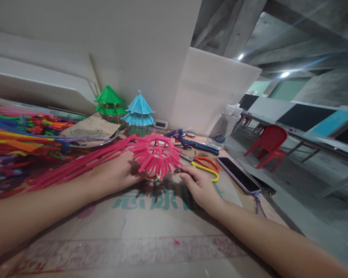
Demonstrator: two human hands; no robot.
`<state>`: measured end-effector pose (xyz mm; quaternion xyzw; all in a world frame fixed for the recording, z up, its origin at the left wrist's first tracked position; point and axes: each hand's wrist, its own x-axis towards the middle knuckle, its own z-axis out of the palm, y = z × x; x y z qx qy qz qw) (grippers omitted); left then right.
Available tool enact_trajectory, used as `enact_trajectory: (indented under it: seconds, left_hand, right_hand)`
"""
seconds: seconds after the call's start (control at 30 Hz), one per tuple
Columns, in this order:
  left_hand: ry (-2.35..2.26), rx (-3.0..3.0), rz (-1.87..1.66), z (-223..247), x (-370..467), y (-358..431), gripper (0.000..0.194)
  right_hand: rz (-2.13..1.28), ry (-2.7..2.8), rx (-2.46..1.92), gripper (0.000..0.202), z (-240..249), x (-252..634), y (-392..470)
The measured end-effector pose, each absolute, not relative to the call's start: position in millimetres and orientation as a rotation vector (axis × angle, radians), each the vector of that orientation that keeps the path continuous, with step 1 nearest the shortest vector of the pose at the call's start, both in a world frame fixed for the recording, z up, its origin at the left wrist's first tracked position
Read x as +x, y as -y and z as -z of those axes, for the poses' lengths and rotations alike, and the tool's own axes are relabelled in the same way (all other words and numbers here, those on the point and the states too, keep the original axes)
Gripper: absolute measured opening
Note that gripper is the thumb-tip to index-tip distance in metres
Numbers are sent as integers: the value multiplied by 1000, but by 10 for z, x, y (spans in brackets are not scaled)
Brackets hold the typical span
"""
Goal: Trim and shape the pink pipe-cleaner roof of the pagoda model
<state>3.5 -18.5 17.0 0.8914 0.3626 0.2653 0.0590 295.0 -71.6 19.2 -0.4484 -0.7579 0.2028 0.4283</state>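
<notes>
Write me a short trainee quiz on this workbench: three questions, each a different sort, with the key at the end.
1. Multiple choice. What is between the two hands?
A) a clear bottle
B) a pink fringed ring
C) a green model roof

2. True or false. The phone lies screen up, to the right of the scissors.

3. Fill in the missing word. Of the left hand and the right hand, the ____ hand is nearer to the scissors.

Key: 1: B; 2: true; 3: right
</notes>
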Motion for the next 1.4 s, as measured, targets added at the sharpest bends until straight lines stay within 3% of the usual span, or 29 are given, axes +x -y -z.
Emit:
enact_trajectory:
  seconds: [1.4]
  left_hand:
    - [-1057,2645,-820,-166,57,170,30]
  right_hand:
    - [-629,1908,-1193,31,-249,2964,737]
